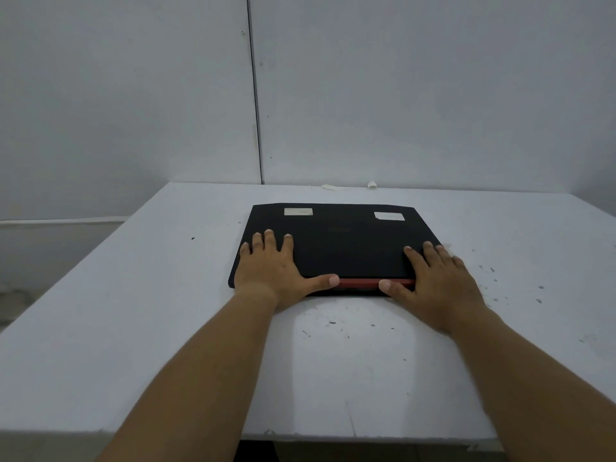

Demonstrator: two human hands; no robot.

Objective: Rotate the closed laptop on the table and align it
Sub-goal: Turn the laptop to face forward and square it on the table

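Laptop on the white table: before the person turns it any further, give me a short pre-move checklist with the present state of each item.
1. Laptop lid closed: ok, it lies flat and shut.
2. Left hand placed: ok, palm on the near left corner, thumb along the red strip.
3. Right hand placed: ok, flat on the near right corner.
4. Table free around the laptop: ok, only small dark specks and some scraps at the far edge.
5. Edges square with the table: ok or close, the far edge runs roughly parallel to the table's far edge.
6. Two stickers on the lid clear of the hands: ok.
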